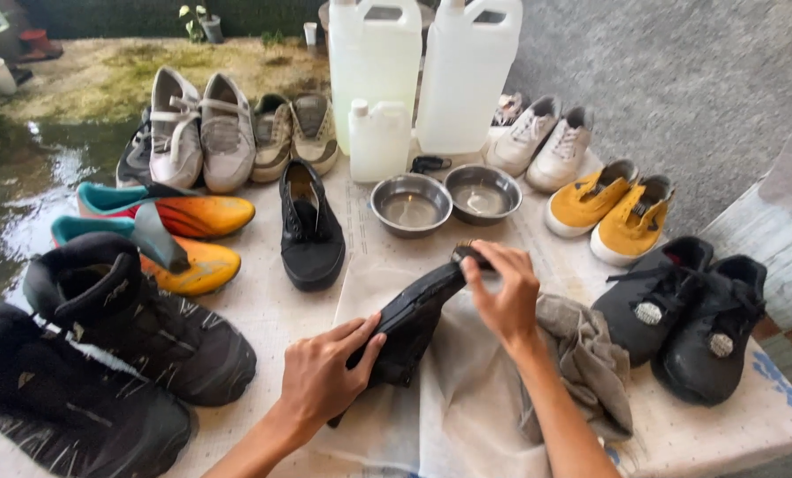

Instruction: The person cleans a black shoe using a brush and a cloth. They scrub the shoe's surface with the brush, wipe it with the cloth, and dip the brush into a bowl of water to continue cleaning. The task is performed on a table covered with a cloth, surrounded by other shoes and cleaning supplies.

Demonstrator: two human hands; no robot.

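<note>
A black shoe point(411, 319) lies on its side on a pale cloth point(453, 398) in the middle of the table. My left hand point(322, 372) grips its heel end from the left. My right hand point(502, 296) is closed over a small brush point(469, 254) pressed against the shoe's toe end; most of the brush is hidden by my fingers. A crumpled grey-brown rag point(586, 358) lies just right of my right wrist. The matching black shoe point(310, 228) stands upright a little behind and left.
Two steel bowls point(411, 204) point(483, 192) sit behind the shoe, with three white plastic jugs point(374, 62) beyond. Pairs of shoes ring the table: black boots point(130, 327) left, orange-teal shoes point(175, 212), yellow shoes point(608, 208), black sneakers point(688, 314) right. Wet ground lies beyond the left edge.
</note>
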